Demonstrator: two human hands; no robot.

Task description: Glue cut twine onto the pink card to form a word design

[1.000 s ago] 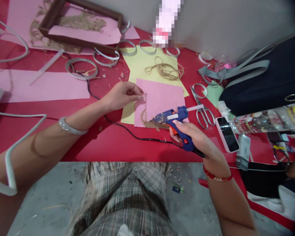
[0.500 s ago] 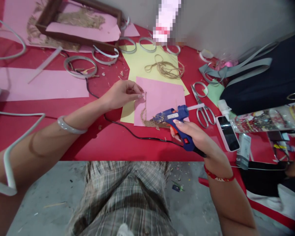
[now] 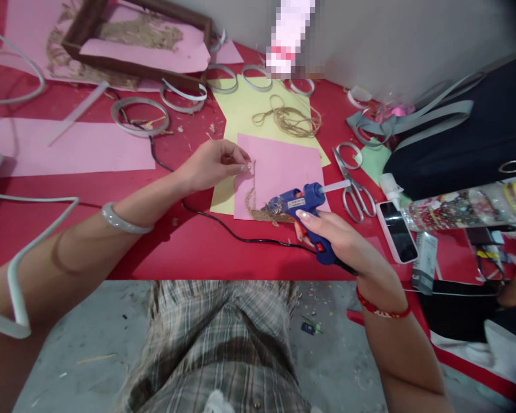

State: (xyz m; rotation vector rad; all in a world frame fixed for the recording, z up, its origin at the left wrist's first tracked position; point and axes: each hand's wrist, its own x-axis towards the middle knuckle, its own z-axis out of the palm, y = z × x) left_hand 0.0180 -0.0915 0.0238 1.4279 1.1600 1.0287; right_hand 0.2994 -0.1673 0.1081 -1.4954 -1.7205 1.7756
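Note:
My right hand (image 3: 333, 235) is wrapped round a blue hot glue gun (image 3: 312, 199), a clear glue stick (image 3: 336, 186) poking out of its back end. Its strand-covered nozzle points left, just over the lower part of a pink paper sheet (image 3: 284, 163). Along that sheet's lower edge runs a strip of brown twine (image 3: 269, 215), which bends up its left side. My left hand (image 3: 218, 165) pinches the twine's upper end at the sheet's left edge, thumb and forefinger together. Yellow paper (image 3: 236, 109) lies beneath, with a loose coil of twine (image 3: 294, 121) on it.
Scissors (image 3: 356, 192) and a phone (image 3: 397, 232) lie to the right, near a dark bag (image 3: 468, 132) and a patterned bottle (image 3: 460, 209). Tape rings (image 3: 141, 117) and a brown frame (image 3: 144, 67) are at back left. The black cord (image 3: 236, 235) crosses in front.
The glue gun in my right hand has shifted slightly left and down along the twine strip. My left hand keeps its pinch in the same place.

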